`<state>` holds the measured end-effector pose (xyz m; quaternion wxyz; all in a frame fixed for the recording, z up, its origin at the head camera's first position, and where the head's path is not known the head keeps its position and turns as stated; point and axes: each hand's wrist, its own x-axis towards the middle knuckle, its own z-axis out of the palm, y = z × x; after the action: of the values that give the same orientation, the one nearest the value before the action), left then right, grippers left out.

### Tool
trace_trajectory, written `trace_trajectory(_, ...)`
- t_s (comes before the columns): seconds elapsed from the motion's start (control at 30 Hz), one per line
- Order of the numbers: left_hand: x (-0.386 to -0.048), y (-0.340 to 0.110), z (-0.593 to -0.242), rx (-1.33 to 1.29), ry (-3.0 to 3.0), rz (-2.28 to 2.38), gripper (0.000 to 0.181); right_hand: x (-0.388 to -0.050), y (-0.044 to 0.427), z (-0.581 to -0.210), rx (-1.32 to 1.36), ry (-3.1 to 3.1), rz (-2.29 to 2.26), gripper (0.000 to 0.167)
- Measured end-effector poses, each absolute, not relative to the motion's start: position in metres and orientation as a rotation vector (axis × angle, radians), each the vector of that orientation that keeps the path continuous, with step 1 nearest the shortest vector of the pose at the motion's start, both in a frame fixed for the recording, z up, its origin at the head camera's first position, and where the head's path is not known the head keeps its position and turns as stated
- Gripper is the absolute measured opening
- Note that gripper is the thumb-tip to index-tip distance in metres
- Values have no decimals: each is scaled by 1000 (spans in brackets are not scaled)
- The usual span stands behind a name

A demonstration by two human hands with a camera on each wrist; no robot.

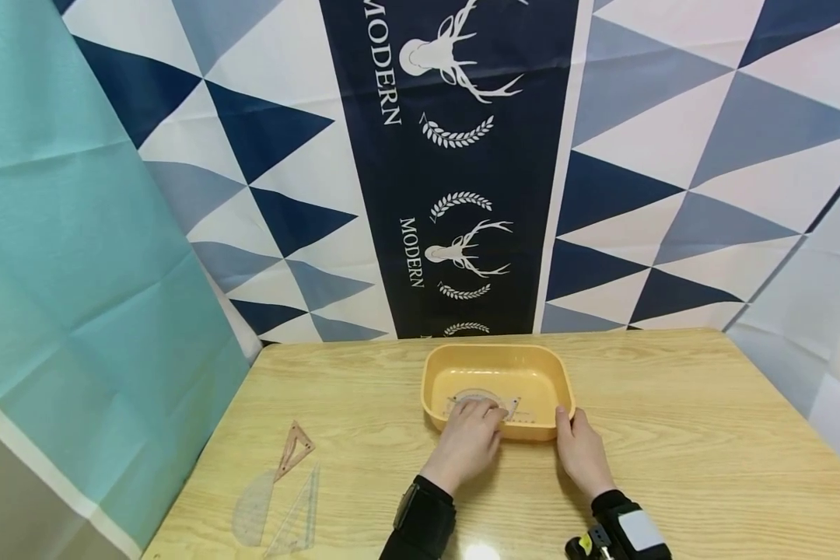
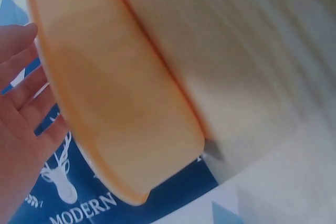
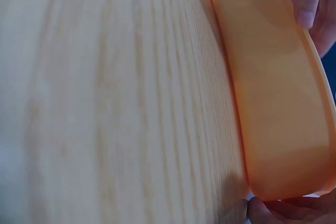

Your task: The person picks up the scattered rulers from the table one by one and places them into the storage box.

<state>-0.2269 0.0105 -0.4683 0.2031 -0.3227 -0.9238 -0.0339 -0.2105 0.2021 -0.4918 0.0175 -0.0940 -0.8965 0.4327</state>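
A yellow plastic basin (image 1: 504,354) stands on the wooden table. Inside it lie a clear protractor (image 1: 477,393) and another clear piece with a pointed corner (image 1: 513,406), partly covered by my left hand (image 1: 467,437). That hand reaches over the near rim, and in the left wrist view its fingers (image 2: 26,90) are spread and fairly straight behind the rim. The rim hides its fingertips there. My right hand (image 1: 582,453) grips the basin's near right corner, thumb on the rim; in the right wrist view its fingers (image 3: 294,211) curl under the corner.
Left on the table (image 1: 364,498) lie a small pinkish set square (image 1: 295,461), a clear protractor (image 1: 253,509) and a clear set square (image 1: 313,505). A patterned curtain (image 1: 462,171) hangs behind the far edge. Pale green cloth (image 1: 77,272) hangs along the left side.
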Motion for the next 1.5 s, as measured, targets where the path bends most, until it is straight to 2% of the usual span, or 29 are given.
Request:
trace_trajectory(0.4, -218, -15, -456, -491, -2597, -283, 25, -210, 202, -492, -282, -2773, 1330, 64)
trace_trajectory(0.87, -217, -71, -467, -215, -2636, -547, 25, -210, 203, -493, -288, -2776, 1337, 65)
trace_trajectory(1.5, -189, -129, -472, 68, -2768, -642, 28, -209, 202, -491, -281, -2788, 1332, 66)
